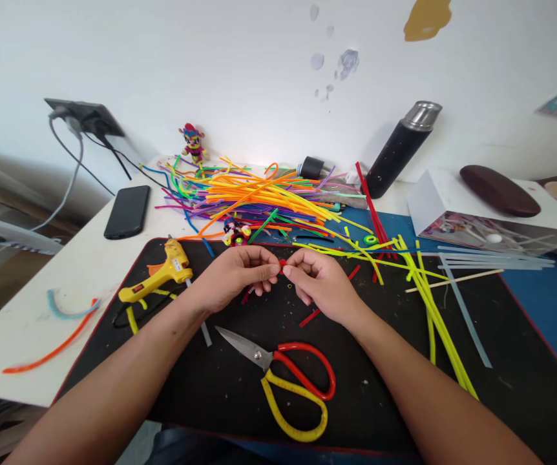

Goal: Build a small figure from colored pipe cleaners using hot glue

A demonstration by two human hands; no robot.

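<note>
Over the black mat, my left hand and my right hand meet fingertip to fingertip. Both pinch a small red piece of pipe cleaner, mostly covered by the fingers. Short red pipe cleaner lengths lie beneath and beside my right hand. Scissors with one red and one yellow handle rest nearer to me, their blades slightly apart. Left of my left hand is a yellow hot glue gun with a glue stick in it. A small pipe cleaner figure stands just behind the hands.
A heap of colourful pipe cleaners spreads along the back, with another figure behind it. Yellow pipe cleaners and clear glue sticks lie to the right. A phone, black flask and white box stand around.
</note>
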